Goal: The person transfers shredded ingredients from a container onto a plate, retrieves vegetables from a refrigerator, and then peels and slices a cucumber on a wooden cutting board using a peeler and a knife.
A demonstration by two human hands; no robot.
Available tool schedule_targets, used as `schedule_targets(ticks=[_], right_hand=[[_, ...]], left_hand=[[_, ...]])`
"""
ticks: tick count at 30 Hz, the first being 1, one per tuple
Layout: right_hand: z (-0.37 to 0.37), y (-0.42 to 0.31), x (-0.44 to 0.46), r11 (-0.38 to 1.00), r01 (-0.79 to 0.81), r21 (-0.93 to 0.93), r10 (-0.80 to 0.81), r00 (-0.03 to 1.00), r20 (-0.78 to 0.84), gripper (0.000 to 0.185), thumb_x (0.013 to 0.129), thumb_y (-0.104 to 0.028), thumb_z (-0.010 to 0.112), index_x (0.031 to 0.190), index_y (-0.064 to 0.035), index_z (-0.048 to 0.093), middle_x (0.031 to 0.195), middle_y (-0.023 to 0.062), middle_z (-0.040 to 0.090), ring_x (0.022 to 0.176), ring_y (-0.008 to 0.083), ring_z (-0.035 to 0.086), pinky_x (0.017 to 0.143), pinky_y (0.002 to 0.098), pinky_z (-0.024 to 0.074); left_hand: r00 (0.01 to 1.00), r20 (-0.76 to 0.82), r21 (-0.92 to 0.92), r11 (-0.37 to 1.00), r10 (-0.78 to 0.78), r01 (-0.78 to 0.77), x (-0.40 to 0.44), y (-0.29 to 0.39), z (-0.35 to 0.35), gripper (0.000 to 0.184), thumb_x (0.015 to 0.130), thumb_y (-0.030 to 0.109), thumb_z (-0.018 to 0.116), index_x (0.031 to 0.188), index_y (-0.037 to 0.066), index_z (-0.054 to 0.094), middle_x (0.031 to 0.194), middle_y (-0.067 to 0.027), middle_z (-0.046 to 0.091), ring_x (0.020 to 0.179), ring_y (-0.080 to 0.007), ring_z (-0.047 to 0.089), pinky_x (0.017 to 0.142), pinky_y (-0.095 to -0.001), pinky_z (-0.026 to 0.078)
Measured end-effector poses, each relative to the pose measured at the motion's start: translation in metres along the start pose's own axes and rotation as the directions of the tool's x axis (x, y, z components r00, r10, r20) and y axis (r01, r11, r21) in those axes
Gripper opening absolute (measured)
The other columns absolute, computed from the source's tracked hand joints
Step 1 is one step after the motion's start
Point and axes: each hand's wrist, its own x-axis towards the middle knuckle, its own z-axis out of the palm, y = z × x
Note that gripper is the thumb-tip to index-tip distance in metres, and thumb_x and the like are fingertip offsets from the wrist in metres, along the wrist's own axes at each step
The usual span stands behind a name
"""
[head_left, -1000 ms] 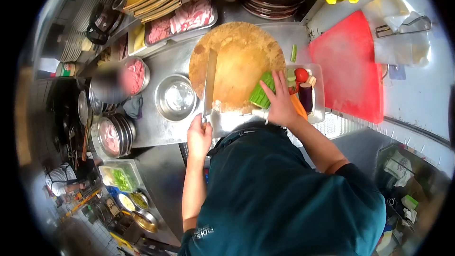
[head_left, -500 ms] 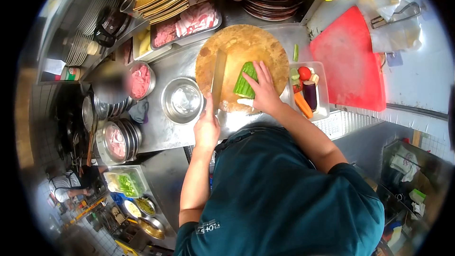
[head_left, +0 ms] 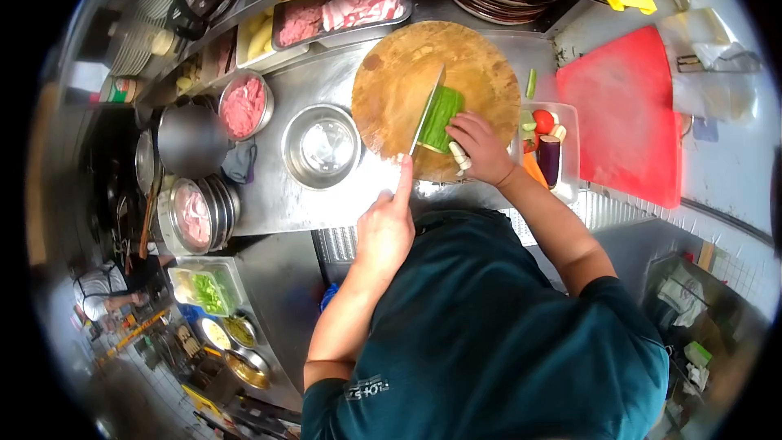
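My left hand point(head_left: 387, 224) is closed around the handle of a knife point(head_left: 428, 110), its index finger stretched along the top. The narrow blade stands at the left side of a scored green vegetable point(head_left: 443, 118), which lies on a round wooden board point(head_left: 391, 65). From the right, my right hand point(head_left: 482, 149) grips the vegetable's edge with bent fingers. Small white pieces point(head_left: 459, 156) sit by its thumb. Right of the board, a clear tub point(head_left: 570, 159) holds a tomato, an eggplant and a carrot-like piece.
Left of the board stands a steel bowl point(head_left: 322, 147). Beyond are a meat bowl point(head_left: 246, 106), a meat tray point(head_left: 342, 12) and stacked plates point(head_left: 497, 2). A red board point(head_left: 623, 118) leans at the right. Another person point(head_left: 102, 297) is at the lower left.
The knife has moved right across the board to the green vegetable. My right hand has drawn its fingers in at the vegetable's right edge. The camera view has shifted.
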Motion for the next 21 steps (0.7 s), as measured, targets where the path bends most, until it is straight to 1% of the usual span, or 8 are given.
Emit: schedule_targets(ticks=[1, 2, 5, 6, 9, 12, 15, 21], right_hand=[[0.000, 0.002, 0.000, 1.000, 0.010, 0.009, -0.010, 1.000, 0.013, 0.066, 0.065, -0.013, 0.077, 0.129, -0.0033, 0.063, 0.132, 0.0159, 0.060, 0.127, 0.0382, 0.054, 0.112, 0.0486, 0.0447], [0.001, 0.003, 0.001, 0.999, 0.034, 0.014, -0.034, 0.999, -0.021, 0.063, 0.067, -0.012, 0.076, 0.129, -0.0047, 0.063, 0.132, 0.0156, 0.060, 0.126, 0.0382, 0.055, 0.111, 0.0486, 0.0452], [0.005, 0.010, -0.001, 0.999, 0.050, 0.022, -0.050, 0.999, -0.008, 0.060, 0.071, -0.011, 0.076, 0.128, -0.0054, 0.063, 0.132, 0.0150, 0.060, 0.126, 0.0382, 0.055, 0.111, 0.0485, 0.0451], [0.005, 0.009, 0.001, 0.998, 0.055, 0.014, -0.054, 0.998, -0.022, 0.056, 0.073, -0.009, 0.076, 0.128, -0.0061, 0.064, 0.133, 0.0144, 0.060, 0.125, 0.0382, 0.055, 0.110, 0.0475, 0.0452], [0.010, 0.016, -0.003, 0.997, 0.067, 0.030, -0.066, 0.997, -0.029, 0.054, 0.075, -0.009, 0.076, 0.127, -0.0065, 0.065, 0.133, 0.0142, 0.060, 0.126, 0.0379, 0.054, 0.109, 0.0464, 0.0454], [0.014, 0.021, -0.005, 0.997, 0.067, 0.037, -0.066, 0.998, -0.024, 0.053, 0.076, -0.009, 0.076, 0.127, -0.0064, 0.065, 0.132, 0.0143, 0.060, 0.126, 0.0381, 0.054, 0.108, 0.0466, 0.0456], [0.015, 0.022, -0.007, 0.997, 0.056, 0.052, -0.055, 0.998, -0.015, 0.052, 0.077, -0.009, 0.075, 0.127, -0.0057, 0.065, 0.132, 0.0145, 0.061, 0.125, 0.0385, 0.054, 0.107, 0.0471, 0.0457], [0.010, 0.023, -0.001, 0.995, 0.064, 0.078, -0.062, 0.998, -0.025, 0.050, 0.077, -0.009, 0.076, 0.126, -0.0050, 0.066, 0.130, 0.0145, 0.061, 0.123, 0.0389, 0.055, 0.106, 0.0475, 0.0465]], left_hand=[[1.000, 0.001, 0.006, 1.000, -0.012, 0.012, -0.001, 0.002, -0.001, 0.082, 0.084, -0.005, 0.059, 0.161, 0.015, 0.036, 0.075, -0.0176, 0.060, 0.063, -0.0381, 0.064, 0.062, -0.0504, 0.055], [0.999, 0.019, 0.015, 0.999, -0.028, 0.028, -0.002, 0.004, -0.001, 0.082, 0.084, -0.004, 0.060, 0.160, 0.016, 0.037, 0.074, -0.0171, 0.059, 0.062, -0.0380, 0.064, 0.062, -0.0500, 0.055], [1.000, 0.015, -0.007, 1.000, -0.026, 0.027, -0.006, 0.005, 0.001, 0.082, 0.085, -0.003, 0.060, 0.160, 0.018, 0.037, 0.074, -0.0165, 0.059, 0.062, -0.0375, 0.064, 0.062, -0.0497, 0.055], [0.999, 0.029, -0.015, 0.999, -0.042, 0.043, -0.007, 0.006, 0.000, 0.082, 0.085, -0.003, 0.061, 0.160, 0.019, 0.037, 0.074, -0.0160, 0.059, 0.063, -0.0374, 0.065, 0.062, -0.0498, 0.056], [0.996, 0.066, -0.019, 0.998, -0.059, 0.061, -0.009, 0.009, -0.006, 0.081, 0.085, -0.003, 0.060, 0.160, 0.019, 0.037, 0.076, -0.0167, 0.061, 0.064, -0.0376, 0.066, 0.063, -0.0504, 0.056], [0.992, 0.121, -0.003, 0.999, -0.034, 0.034, -0.010, 0.008, -0.008, 0.092, 0.081, -0.004, 0.059, 0.164, 0.020, 0.028, 0.081, -0.0194, 0.061, 0.065, -0.0388, 0.067, 0.062, -0.0504, 0.058], [0.986, 0.167, -0.021, 0.999, -0.029, 0.033, -0.002, 0.012, -0.016, 0.092, 0.082, -0.004, 0.057, 0.165, 0.020, 0.026, 0.081, -0.0203, 0.061, 0.066, -0.0393, 0.068, 0.062, -0.0502, 0.058], [0.965, 0.255, 0.033, 0.998, -0.059, 0.052, 0.016, 0.028, -0.017, 0.091, 0.083, -0.002, 0.055, 0.165, 0.018, 0.023, 0.082, -0.0227, 0.062, 0.067, -0.0389, 0.069, 0.062, -0.0489, 0.060]])
